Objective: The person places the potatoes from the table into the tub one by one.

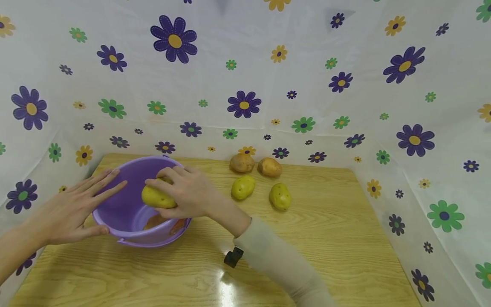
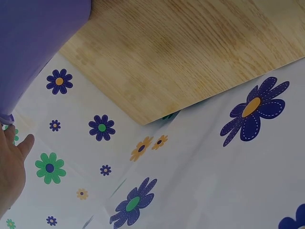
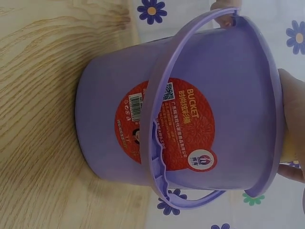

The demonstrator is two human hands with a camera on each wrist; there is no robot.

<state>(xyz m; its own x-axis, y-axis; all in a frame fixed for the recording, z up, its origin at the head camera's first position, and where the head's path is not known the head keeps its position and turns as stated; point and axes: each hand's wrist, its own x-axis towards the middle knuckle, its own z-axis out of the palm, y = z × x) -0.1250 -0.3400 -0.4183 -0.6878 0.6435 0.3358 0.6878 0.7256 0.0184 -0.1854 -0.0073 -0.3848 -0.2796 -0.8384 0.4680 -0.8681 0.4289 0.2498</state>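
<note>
A purple bucket stands on the left of the wooden table. My left hand rests flat against the bucket's left rim, fingers straight. My right hand grips a yellow potato just over the bucket's opening. In the right wrist view the bucket fills the frame on its side, with its red label and handle showing and my right hand at its rim. The left wrist view catches only the bucket's wall and part of my left hand.
Two brown potatoes and two yellow potatoes lie on the table right of the bucket. A white sheet printed with flowers walls in the table at the back and both sides.
</note>
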